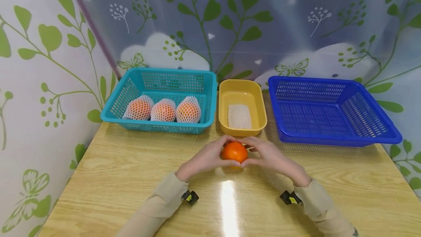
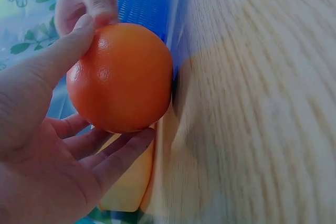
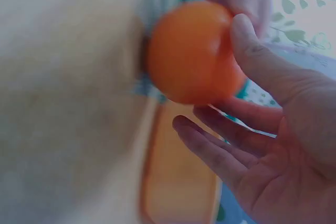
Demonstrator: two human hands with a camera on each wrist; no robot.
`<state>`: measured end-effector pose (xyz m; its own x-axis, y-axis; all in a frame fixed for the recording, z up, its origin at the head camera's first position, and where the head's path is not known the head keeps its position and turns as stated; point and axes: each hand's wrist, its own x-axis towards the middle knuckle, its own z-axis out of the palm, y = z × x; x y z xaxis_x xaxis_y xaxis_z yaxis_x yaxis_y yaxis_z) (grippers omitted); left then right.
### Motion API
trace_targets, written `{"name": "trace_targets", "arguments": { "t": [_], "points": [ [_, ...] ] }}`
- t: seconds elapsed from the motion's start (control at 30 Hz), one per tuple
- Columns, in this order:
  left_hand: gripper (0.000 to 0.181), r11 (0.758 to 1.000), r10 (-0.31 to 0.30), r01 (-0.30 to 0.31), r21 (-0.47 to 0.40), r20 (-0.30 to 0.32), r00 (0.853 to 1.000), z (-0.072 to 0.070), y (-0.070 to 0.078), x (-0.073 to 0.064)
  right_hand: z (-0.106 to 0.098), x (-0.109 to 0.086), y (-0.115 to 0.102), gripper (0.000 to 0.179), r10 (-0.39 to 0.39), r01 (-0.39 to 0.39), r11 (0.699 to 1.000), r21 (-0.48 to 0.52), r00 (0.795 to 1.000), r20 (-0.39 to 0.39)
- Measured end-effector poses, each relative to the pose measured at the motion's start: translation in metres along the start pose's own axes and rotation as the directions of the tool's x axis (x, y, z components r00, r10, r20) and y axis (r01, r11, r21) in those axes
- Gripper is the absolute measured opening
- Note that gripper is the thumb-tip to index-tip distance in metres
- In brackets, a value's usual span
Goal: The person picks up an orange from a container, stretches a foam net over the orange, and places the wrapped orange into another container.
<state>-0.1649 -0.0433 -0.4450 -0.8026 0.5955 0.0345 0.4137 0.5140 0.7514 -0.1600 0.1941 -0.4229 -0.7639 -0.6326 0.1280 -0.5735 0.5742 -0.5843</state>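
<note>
A bare orange (image 1: 235, 151) is at the middle of the table, in front of the yellow tray. My left hand (image 1: 210, 155) curls round its left side, the thumb (image 2: 79, 38) laid on the peel and the fingers along the opposite side. From the right, my right hand (image 1: 268, 155) holds the same orange (image 3: 191, 53) between thumb and fingers; one or two fingertips stand a little off the peel. Both thumbs meet at its near side in the head view. Inside the yellow tray (image 1: 242, 132) lies a flattened white foam net (image 1: 239, 116).
To the left stands a teal basket (image 1: 164, 125) holding three oranges (image 1: 188, 111) in white foam nets. A blue basket (image 1: 338, 140) stands on the right, with nothing seen inside. A leaf-patterned curtain (image 1: 230, 17) hangs behind the wooden table (image 1: 125, 167).
</note>
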Motion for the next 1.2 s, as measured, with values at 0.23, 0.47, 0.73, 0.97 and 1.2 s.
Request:
{"name": "trace_targets", "arguments": {
  "t": [0.23,0.47,0.73,0.97,1.2],
  "points": [
    [0.076,0.999,-0.005,0.004,0.046,0.011,1.0,0.001,0.002,0.002,-0.022,0.021,-0.001,0.033,0.05,-0.063,0.997,-0.047,0.972,-0.232],
    [0.076,0.999,0.017,-0.018,0.048,0.006,1.0,0.003,0.004,0.003,-0.026,0.054,0.012,0.032,0.181,-0.261,0.951,-0.166,0.905,-0.385],
    [0.074,0.995,0.046,-0.046,0.089,0.005,0.999,0.004,0.004,0.002,-0.016,0.085,0.031,0.041,0.341,-0.434,0.83,-0.351,0.892,-0.295],
    [0.077,0.99,0.086,-0.087,0.107,0.017,0.996,0.004,0.005,0.002,-0.014,0.098,0.04,0.046,0.46,-0.507,0.786,-0.354,0.862,-0.214],
    [0.075,0.989,0.086,-0.085,0.119,-0.007,0.996,0.003,0.005,0.002,-0.013,0.106,0.046,0.057,0.484,-0.531,0.813,-0.24,0.844,-0.228]
  ]
}}
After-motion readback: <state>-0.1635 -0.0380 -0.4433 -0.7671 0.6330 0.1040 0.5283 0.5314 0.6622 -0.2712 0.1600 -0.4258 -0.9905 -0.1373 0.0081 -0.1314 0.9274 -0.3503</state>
